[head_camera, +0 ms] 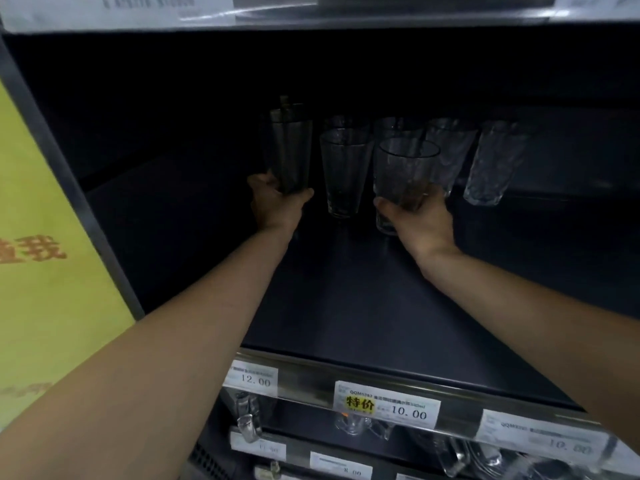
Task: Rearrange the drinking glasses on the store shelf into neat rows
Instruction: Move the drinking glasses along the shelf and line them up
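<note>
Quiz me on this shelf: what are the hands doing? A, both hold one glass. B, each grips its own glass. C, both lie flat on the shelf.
B: the left hand grips the tall dark glass, the right hand grips a clear glass, and another glass stands free between them.

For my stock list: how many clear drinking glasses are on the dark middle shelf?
7. One clear glass in the left hand, one in the right hand, one between them, two behind in shadow, two textured ones at right. Others may be hidden.
</note>
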Tool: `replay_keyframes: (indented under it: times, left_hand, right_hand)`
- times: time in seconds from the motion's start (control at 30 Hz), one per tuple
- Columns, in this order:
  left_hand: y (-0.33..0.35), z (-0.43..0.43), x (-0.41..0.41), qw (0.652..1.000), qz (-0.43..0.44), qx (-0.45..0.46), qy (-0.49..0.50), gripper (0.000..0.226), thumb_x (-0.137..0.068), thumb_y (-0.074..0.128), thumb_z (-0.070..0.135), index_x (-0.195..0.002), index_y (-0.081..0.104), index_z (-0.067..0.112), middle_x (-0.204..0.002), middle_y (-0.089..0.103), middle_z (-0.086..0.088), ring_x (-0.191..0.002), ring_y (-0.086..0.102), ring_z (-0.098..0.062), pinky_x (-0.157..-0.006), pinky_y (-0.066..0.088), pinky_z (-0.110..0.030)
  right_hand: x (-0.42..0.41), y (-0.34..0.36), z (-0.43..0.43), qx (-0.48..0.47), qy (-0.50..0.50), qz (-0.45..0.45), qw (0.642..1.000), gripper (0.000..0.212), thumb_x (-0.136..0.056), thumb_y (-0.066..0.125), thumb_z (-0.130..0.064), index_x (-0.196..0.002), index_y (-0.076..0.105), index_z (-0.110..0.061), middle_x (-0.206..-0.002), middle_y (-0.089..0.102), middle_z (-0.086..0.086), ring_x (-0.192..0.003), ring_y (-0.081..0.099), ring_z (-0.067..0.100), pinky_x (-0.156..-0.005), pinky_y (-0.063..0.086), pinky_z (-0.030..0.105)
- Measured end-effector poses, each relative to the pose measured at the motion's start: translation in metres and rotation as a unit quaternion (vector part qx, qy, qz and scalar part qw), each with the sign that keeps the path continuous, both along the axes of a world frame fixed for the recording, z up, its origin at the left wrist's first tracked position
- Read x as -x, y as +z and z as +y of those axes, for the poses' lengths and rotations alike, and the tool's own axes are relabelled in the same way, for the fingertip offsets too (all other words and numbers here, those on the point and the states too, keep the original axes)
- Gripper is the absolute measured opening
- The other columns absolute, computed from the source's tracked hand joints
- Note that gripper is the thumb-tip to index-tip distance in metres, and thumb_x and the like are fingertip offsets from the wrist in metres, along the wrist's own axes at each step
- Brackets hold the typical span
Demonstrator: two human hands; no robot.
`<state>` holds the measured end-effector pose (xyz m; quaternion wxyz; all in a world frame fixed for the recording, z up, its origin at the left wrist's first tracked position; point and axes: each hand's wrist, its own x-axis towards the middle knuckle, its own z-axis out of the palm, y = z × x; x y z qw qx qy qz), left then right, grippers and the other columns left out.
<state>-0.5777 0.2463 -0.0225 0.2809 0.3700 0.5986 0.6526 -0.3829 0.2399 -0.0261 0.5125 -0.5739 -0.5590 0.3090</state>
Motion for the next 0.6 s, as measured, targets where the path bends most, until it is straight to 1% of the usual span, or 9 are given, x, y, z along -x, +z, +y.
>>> replay_keyframes:
  times: [0.17,0.23,0.3,0.33,0.37,0.47,0.5,0.53,0.6]
  left_hand:
    - [-0.004,0.014,0.003,1.0,-0.003,-0.009,0.012,0.068,-0.078,0.081,0.01,-0.136,0.046,0.01,-0.128,0.061,-0.005,-0.098,0.057,-0.009,-0.054,0.043,-0.004]
    - [-0.004,0.019,0.004,1.0,-0.003,-0.006,0.009,0.069,-0.078,0.081,0.01,-0.139,0.046,0.011,-0.128,0.062,-0.006,-0.101,0.059,-0.01,-0.063,0.045,-0.007]
    - [-0.003,0.022,0.005,1.0,-0.003,-0.001,0.011,0.069,-0.078,0.08,0.011,-0.139,0.047,0.012,-0.127,0.063,-0.007,-0.106,0.062,-0.014,-0.073,0.048,-0.014]
    - [-0.002,0.023,0.005,1.0,-0.001,0.001,0.013,0.069,-0.078,0.081,0.012,-0.139,0.047,0.013,-0.127,0.064,-0.007,-0.107,0.063,-0.015,-0.075,0.048,-0.016]
    - [-0.002,0.023,0.005,1.0,0.001,0.003,0.014,0.069,-0.078,0.081,0.012,-0.138,0.047,0.013,-0.127,0.064,-0.007,-0.106,0.063,-0.015,-0.073,0.048,-0.014]
    - [-0.002,0.025,0.004,1.0,0.011,0.003,0.015,0.068,-0.08,0.08,0.012,-0.139,0.046,0.011,-0.128,0.063,-0.007,-0.098,0.057,-0.009,-0.055,0.044,-0.004]
    - [-0.002,0.025,0.004,1.0,0.015,0.002,0.016,0.068,-0.08,0.079,0.011,-0.139,0.046,0.01,-0.128,0.062,-0.008,-0.098,0.056,-0.008,-0.053,0.043,-0.002]
    - [-0.002,0.026,0.004,1.0,0.018,0.0,0.016,0.068,-0.08,0.079,0.011,-0.14,0.045,0.009,-0.129,0.062,-0.008,-0.098,0.056,-0.008,-0.054,0.043,-0.001]
    - [-0.003,0.025,0.003,1.0,0.024,0.001,0.02,0.068,-0.081,0.079,0.012,-0.14,0.045,0.009,-0.131,0.061,-0.008,-0.103,0.058,-0.01,-0.063,0.044,-0.004]
  right_hand:
    - [0.004,-0.002,0.01,-0.005,-0.012,0.0,1.0,0.074,-0.079,0.079,-0.045,-0.139,0.045,-0.017,-0.13,0.061,-0.003,-0.117,0.058,0.013,-0.094,0.043,0.018]
    - [0.006,-0.003,0.014,-0.003,-0.018,0.004,1.0,0.074,-0.08,0.079,-0.045,-0.139,0.045,-0.016,-0.131,0.061,-0.002,-0.118,0.058,0.014,-0.094,0.044,0.019]
    - [0.008,-0.003,0.016,0.003,-0.021,0.005,1.0,0.074,-0.08,0.078,-0.046,-0.139,0.044,-0.016,-0.132,0.06,-0.001,-0.118,0.058,0.015,-0.091,0.043,0.019]
    - [0.008,-0.003,0.018,0.004,-0.023,0.006,1.0,0.074,-0.08,0.077,-0.046,-0.139,0.044,-0.016,-0.132,0.06,-0.001,-0.118,0.058,0.016,-0.092,0.043,0.019]
    - [0.009,-0.003,0.019,0.004,-0.026,0.006,1.0,0.074,-0.08,0.078,-0.046,-0.139,0.044,-0.016,-0.132,0.06,0.0,-0.119,0.058,0.016,-0.094,0.044,0.02]
    - [0.011,-0.003,0.023,0.005,-0.029,0.009,1.0,0.074,-0.081,0.078,-0.045,-0.139,0.042,-0.017,-0.132,0.06,0.0,-0.119,0.058,0.017,-0.099,0.045,0.023]
    - [0.012,-0.002,0.023,0.005,-0.03,0.011,0.999,0.074,-0.081,0.078,-0.045,-0.139,0.042,-0.017,-0.132,0.06,0.0,-0.118,0.058,0.017,-0.098,0.045,0.023]
    - [0.013,-0.002,0.024,0.006,-0.033,0.013,0.999,0.074,-0.081,0.078,-0.044,-0.139,0.041,-0.016,-0.13,0.059,-0.001,-0.117,0.058,0.016,-0.096,0.045,0.022]
    - [0.014,0.0,0.025,0.01,-0.039,0.012,0.999,0.073,-0.082,0.077,-0.043,-0.139,0.04,-0.016,-0.122,0.059,-0.002,-0.111,0.058,0.014,-0.089,0.043,0.018]
